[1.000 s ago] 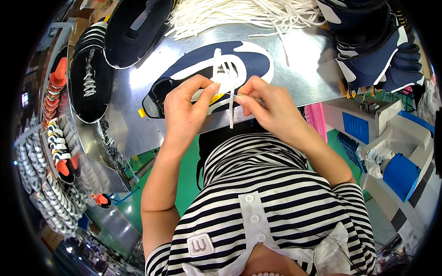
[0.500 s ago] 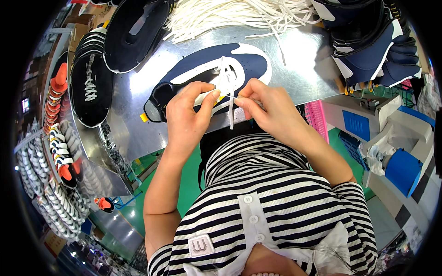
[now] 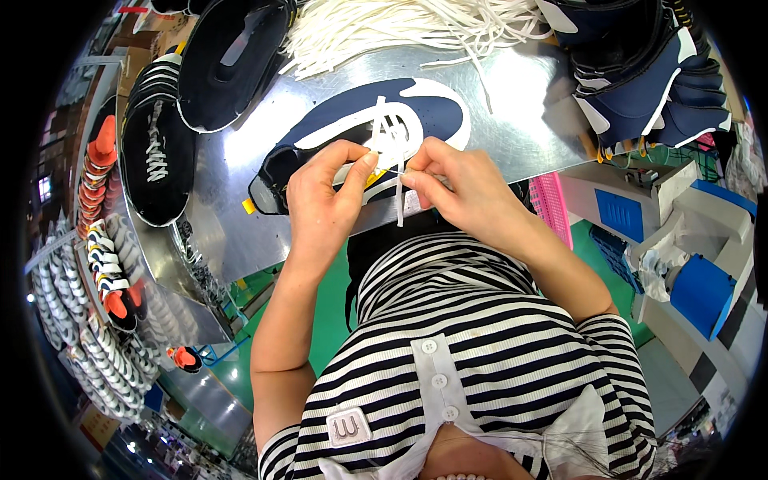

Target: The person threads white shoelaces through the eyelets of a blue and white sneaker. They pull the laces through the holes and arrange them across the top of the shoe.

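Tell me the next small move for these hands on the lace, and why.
Probably draw the white lace snug through the navy shoe upper. The left hand and right hand pinch it close together at the upper's near edge, and a loose end hangs slack below them.

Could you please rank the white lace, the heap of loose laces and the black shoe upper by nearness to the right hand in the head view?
1. white lace, pinched in right hand.
2. heap of loose laces, beyond, at the table's far edge.
3. black shoe upper, far left.
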Tool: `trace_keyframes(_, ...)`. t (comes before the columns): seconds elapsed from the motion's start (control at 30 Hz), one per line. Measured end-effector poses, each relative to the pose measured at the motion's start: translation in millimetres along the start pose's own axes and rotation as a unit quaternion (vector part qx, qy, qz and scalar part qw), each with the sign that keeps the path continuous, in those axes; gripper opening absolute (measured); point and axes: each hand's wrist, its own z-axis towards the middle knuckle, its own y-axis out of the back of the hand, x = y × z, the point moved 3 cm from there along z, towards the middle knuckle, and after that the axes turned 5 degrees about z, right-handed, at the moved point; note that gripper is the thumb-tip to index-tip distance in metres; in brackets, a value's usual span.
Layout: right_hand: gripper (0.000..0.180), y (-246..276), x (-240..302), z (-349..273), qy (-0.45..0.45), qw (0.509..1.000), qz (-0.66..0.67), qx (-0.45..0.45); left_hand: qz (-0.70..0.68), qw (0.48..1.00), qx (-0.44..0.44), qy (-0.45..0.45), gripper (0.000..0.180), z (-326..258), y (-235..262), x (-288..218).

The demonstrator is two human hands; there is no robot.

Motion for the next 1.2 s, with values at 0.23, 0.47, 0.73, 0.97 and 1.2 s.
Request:
trace_keyframes(0.23,0.019,-16,-1,3,0.069,0.99,-0.1,-0.066,0.13,0.965,0.014,-0.226,0.022,-20,-7,-18)
trace_keyframes(0.47,0.024,16,-5,-14,0.009,0.994,-0.112,-0.013,0.145,0.938,-0.118,-0.29,0.031,-35,-9,-5)
trace_keyframes(0.73,0.022,-8,44,12,0.22,0.941,-0.254,0.026,0.149,0.906,-0.097,-0.384,0.035,-45,-5,1)
trace_keyframes(0.97,0.014,11,59,33,0.137,0.987,0.068,-0.048,0.099,0.943,-0.038,-0.316,0.039,-41,4,9)
trace_keyframes(1.2,0.014,-16,17,55,0.075,0.992,0.095,0.021,-0.042,0.997,0.011,-0.066,0.077,-35,15,9)
